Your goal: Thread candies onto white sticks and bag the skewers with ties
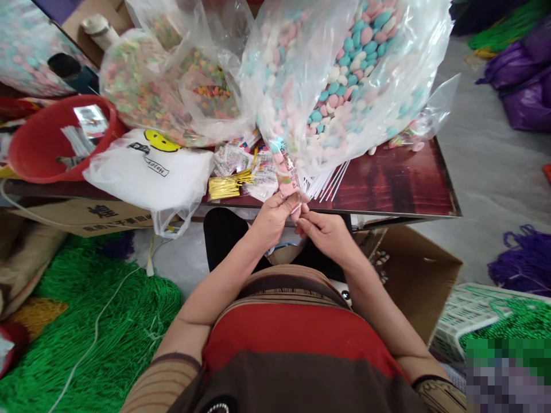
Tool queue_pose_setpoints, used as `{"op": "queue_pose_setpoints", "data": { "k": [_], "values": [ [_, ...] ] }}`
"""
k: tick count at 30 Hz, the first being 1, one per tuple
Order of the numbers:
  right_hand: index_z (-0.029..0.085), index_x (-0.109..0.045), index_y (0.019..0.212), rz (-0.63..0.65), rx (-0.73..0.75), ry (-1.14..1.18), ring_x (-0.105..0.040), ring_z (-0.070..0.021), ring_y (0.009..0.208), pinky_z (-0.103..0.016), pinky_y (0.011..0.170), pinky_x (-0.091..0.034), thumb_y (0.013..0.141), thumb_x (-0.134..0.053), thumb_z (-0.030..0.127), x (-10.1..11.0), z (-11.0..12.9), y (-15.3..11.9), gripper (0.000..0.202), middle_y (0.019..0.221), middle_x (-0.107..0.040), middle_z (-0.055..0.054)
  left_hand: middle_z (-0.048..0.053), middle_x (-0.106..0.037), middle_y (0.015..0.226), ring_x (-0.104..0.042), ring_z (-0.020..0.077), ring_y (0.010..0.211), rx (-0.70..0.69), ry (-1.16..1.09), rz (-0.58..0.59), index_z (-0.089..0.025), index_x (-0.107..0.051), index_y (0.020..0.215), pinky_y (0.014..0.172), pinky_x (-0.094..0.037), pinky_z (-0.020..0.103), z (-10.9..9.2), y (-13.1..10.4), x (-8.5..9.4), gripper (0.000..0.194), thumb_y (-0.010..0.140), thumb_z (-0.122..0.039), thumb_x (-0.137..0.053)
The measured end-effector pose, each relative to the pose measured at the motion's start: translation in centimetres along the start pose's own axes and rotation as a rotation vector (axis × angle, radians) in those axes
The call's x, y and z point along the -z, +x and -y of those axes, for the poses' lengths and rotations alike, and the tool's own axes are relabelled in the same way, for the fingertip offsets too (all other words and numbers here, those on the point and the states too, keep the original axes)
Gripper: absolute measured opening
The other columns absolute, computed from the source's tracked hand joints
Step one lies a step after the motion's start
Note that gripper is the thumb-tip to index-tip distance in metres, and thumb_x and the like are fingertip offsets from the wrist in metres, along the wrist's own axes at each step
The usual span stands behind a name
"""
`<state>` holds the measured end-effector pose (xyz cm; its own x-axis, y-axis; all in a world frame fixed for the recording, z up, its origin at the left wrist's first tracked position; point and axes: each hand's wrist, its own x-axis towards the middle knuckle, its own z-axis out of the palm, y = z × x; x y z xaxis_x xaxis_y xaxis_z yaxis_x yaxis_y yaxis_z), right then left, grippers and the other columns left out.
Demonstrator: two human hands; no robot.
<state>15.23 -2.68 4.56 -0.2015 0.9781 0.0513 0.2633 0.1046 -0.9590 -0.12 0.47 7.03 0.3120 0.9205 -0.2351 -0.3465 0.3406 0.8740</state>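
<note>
My left hand [272, 221] is closed around the lower part of a slim clear packet of candies [284, 166], which points away from me over the table edge. Pink pieces fill it, with a blue one at the far end. Close beside it, my right hand [325, 232] is closed in a pinch at the packet's near end; what lies between those fingertips is hidden. White sticks [329, 182] fan out just beyond my right hand. To the left of the packet lie gold twist ties [226, 186] and small printed wrappers [263, 176].
Large clear bags of pink, blue and white candies [359, 54] and small multicoloured sweets [142, 86] stand on the dark red table [400, 180]. A white smiley bag [150, 166] and a red basin [38, 146] are left. Below right is an open cardboard box [413, 275].
</note>
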Motion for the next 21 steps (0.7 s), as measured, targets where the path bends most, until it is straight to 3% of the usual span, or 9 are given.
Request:
{"op": "queue_pose_setpoints", "data": {
  "k": [3, 5, 7, 9, 12, 15, 17, 19, 21],
  "values": [
    [0.024, -0.08, 0.098, -0.093, -0.006, 0.115, -0.073, -0.0193, 0.08, -0.032, 0.075, -0.059, 0.086, -0.074, 0.059, 2.6, 0.7, 1.1, 0.038, 0.087, -0.079, -0.004, 0.0, -0.058, 0.064, -0.059, 0.013, 0.067, 0.025, 0.047, 0.108, -0.017, -0.065, 0.074, 0.06, -0.05, 0.025, -0.5, -0.5, 0.2, 0.034, 0.083, -0.048, -0.076],
    [0.026, -0.075, 0.117, -0.115, -0.034, 0.299, -0.075, -0.023, 0.09, -0.036, 0.078, -0.061, 0.08, -0.076, 0.068, 3.4, 1.2, 1.7, 0.056, 0.099, -0.08, -0.007, 0.003, -0.061, 0.067, -0.063, 0.015, 0.071, 0.106, 0.034, 0.253, -0.017, -0.061, 0.069, 0.066, -0.052, 0.028, -0.4, -0.9, -0.1, 0.034, 0.083, -0.044, -0.074],
    [0.025, -0.07, 0.125, -0.018, -0.089, 0.451, -0.076, -0.0265, 0.092, -0.038, 0.072, -0.062, 0.074, -0.076, 0.075, 3.2, 1.7, 2.1, 0.072, 0.099, -0.079, -0.009, 0.0, -0.055, 0.062, -0.057, 0.0133, 0.06, 0.208, -0.008, 0.37, -0.017, -0.058, 0.07, 0.062, -0.052, 0.03, 0.1, -1.2, -0.3, 0.035, 0.082, -0.046, -0.074],
    [0.024, -0.067, 0.121, 0.042, -0.148, 0.535, -0.076, -0.0277, 0.088, -0.037, 0.064, -0.061, 0.074, -0.075, 0.076, 2.2, 2.0, 2.5, 0.07, 0.091, -0.078, -0.008, -0.005, -0.044, 0.058, -0.046, 0.0108, 0.05, 0.258, 0.008, 0.418, -0.019, -0.057, 0.076, 0.055, -0.049, 0.029, 0.7, -1.3, -0.3, 0.036, 0.085, -0.051, -0.07],
    [0.025, -0.063, 0.109, -0.092, -0.14, 0.548, -0.076, -0.0253, 0.086, -0.034, 0.063, -0.06, 0.081, -0.073, 0.069, -0.2, 1.6, 3.1, 0.053, 0.084, -0.076, -0.005, -0.005, -0.045, 0.059, -0.047, 0.013, 0.052, 0.089, 0.354, 0.278, -0.02, -0.057, 0.085, 0.058, -0.048, 0.029, 1.8, -0.9, 0.1, 0.029, 0.095, -0.047, -0.057],
    [0.026, -0.057, 0.103, -0.347, -0.065, 0.438, -0.075, -0.0223, 0.091, -0.034, 0.074, -0.061, 0.089, -0.065, 0.067, -2.5, 0.8, 3.8, 0.044, 0.082, -0.074, -0.004, 0.004, -0.063, 0.076, -0.063, 0.0214, 0.075, -0.191, 0.876, -0.056, -0.019, -0.06, 0.095, 0.077, -0.051, 0.034, 2.8, -0.1, 0.7, 0.014, 0.099, -0.029, -0.051],
    [0.026, -0.057, 0.101, -0.434, -0.037, 0.377, -0.075, -0.0215, 0.091, -0.034, 0.077, -0.061, 0.091, -0.061, 0.067, -3.1, 0.5, 4.2, 0.042, 0.083, -0.074, -0.004, 0.008, -0.066, 0.083, -0.066, 0.0245, 0.084, -0.278, 1.032, -0.204, -0.019, -0.061, 0.096, 0.081, -0.05, 0.036, 3.1, 0.3, 1.0, 0.013, 0.099, -0.025, -0.049],
    [0.026, -0.06, 0.102, -0.382, -0.043, 0.37, -0.075, -0.022, 0.091, -0.036, 0.078, -0.061, 0.089, -0.065, 0.067, -2.5, 0.7, 4.1, 0.043, 0.089, -0.076, -0.005, 0.005, -0.064, 0.079, -0.063, 0.021, 0.076, -0.268, 0.936, -0.163, -0.02, -0.06, 0.094, 0.074, -0.049, 0.032, 2.9, 0.4, 1.5, 0.017, 0.1, -0.031, -0.05],
    [0.027, -0.065, 0.108, -0.215, -0.07, 0.406, -0.075, -0.024, 0.091, -0.038, 0.076, -0.061, 0.08, -0.075, 0.067, -1.1, 1.4, 3.8, 0.049, 0.098, -0.078, -0.006, -0.001, -0.054, 0.068, -0.052, 0.0145, 0.059, -0.158, 0.629, 0.052, -0.021, -0.059, 0.093, 0.061, -0.046, 0.027, 2.2, 0.0, 2.1, 0.03, 0.1, -0.048, -0.052]
  ]
}}
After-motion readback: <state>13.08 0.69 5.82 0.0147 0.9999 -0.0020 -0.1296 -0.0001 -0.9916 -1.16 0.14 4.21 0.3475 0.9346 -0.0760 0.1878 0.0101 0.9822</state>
